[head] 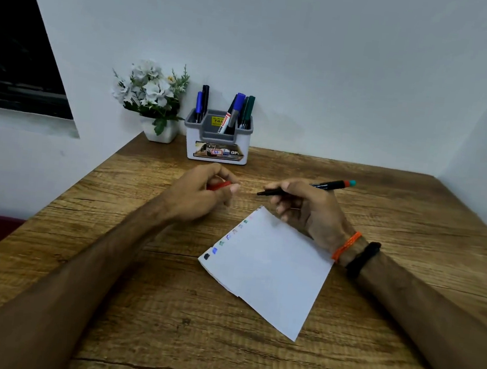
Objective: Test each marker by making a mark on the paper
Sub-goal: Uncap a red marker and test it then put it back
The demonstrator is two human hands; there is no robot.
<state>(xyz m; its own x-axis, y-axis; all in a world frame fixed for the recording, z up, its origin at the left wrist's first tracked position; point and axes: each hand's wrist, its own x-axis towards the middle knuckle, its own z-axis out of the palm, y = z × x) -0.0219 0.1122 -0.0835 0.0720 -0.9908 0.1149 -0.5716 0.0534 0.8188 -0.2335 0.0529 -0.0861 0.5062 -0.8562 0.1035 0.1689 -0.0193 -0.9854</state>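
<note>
My right hand (305, 212) grips an uncapped black marker (324, 185) with a red and teal rear end, its tip pointing left above the table. My left hand (202, 191) holds the red cap (218, 185) between curled fingers, a short gap left of the marker tip. A white sheet of paper (269, 266) lies angled on the wooden table (131, 308) below my right hand. Several small colour marks run along the paper's left edge. A white and grey holder (216, 148) at the back carries several capped markers (239, 108).
A white pot of pale artificial flowers (152, 98) stands left of the holder against the wall. Walls close the table at the back and right. The table's left edge drops off beside a dark window.
</note>
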